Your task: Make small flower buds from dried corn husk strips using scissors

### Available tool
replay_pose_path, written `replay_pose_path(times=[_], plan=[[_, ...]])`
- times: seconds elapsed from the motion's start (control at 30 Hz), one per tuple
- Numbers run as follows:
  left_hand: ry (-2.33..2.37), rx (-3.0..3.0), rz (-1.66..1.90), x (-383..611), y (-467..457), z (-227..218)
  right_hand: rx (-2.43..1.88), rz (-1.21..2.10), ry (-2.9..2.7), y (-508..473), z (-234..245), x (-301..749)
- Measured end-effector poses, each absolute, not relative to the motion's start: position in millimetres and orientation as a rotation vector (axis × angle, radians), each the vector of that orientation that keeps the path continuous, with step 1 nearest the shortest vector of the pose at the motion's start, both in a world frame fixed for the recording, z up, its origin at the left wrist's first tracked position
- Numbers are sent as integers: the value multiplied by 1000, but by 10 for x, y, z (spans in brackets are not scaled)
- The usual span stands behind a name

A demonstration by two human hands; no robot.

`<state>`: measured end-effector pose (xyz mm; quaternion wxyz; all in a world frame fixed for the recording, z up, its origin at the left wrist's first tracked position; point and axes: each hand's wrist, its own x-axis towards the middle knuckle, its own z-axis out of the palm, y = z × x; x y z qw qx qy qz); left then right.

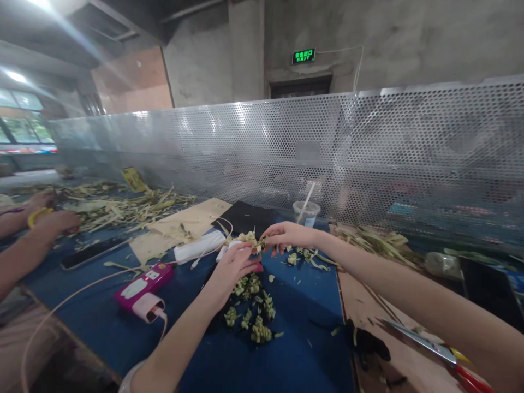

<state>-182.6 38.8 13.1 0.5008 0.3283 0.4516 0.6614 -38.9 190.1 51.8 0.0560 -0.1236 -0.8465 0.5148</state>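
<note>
My left hand point(234, 266) reaches in over the blue tabletop point(303, 322) with its fingers bent at a small pale green plant piece point(259, 247). From the other side my right hand point(286, 234) pinches the same piece, its fingertips close to those of the left. The piece is mostly covered by fingers, so its exact shape is unclear. Below the hands lie several knobbly, yellow-green woven-looking pieces point(261, 330). A few similar bits point(292, 258) lie to the right, beside my right wrist. Something pink shows partly beneath my left hand.
At left sit a magenta power unit point(143, 288) with a plugged-in charger, a dark phone point(94, 252) and a co-worker's hands point(53, 221) by dried strips point(123, 210). A plastic cup point(306, 213) stands behind. Red-handled scissors point(434, 346) lie right. A perforated metal screen point(262, 147) closes the back.
</note>
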Motion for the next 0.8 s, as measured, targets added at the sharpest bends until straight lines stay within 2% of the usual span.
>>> replay_pose_path(times=[0.13,0.27,0.3,0.37,0.4,0.6,0.8], plan=[[878,647,1478,-1793,418,104,-342,1205,-2794,1627,714,-487],[872,403,1571,-1787,481,39,-399,938,-2912,1755,840,-534],[887,348,1594,-1789,490,29,-452,820,-2931,1851,819,-529],[900,291,1605,-1795,492,27,-651,341,-2987,2071,697,-506],[896,289,1599,-1798,485,35,-696,236,-3006,2178,604,-491],[895,369,1593,-1808,402,135,-728,29,-3114,2498,119,-433],[803,395,1557,-1849,393,172,-756,44,-3124,2524,172,-432]])
